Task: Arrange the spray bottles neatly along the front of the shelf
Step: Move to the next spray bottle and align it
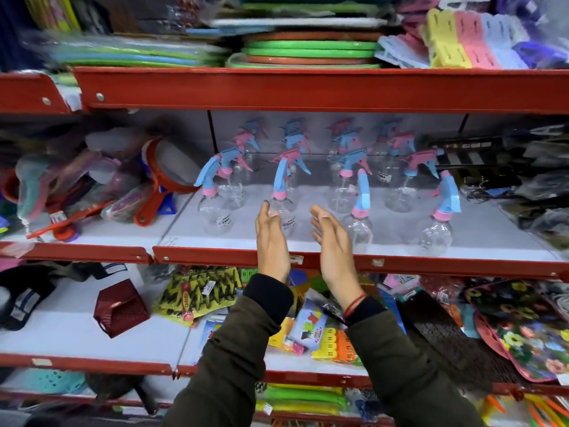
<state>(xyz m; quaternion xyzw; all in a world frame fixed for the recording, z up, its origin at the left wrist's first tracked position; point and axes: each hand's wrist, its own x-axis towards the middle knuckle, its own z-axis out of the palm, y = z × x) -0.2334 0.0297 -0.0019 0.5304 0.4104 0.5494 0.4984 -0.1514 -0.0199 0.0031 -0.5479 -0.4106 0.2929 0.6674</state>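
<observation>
Head view: both hands, left (272,238) and right (332,241), fingers spread and empty, flank a centre-frame bottle (281,208); next, I'd guess, closing on it.

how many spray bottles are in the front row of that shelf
4: far left, one between the hands, one right of the right hand, far right. More stand in blurred rows behind; some may be hidden.

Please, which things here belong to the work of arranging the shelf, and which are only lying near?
Belong to the job:
spray bottles
middle shelf
left hand
right hand

Only lying near:
red sieve
green trays
floral mat
maroon basket
</observation>
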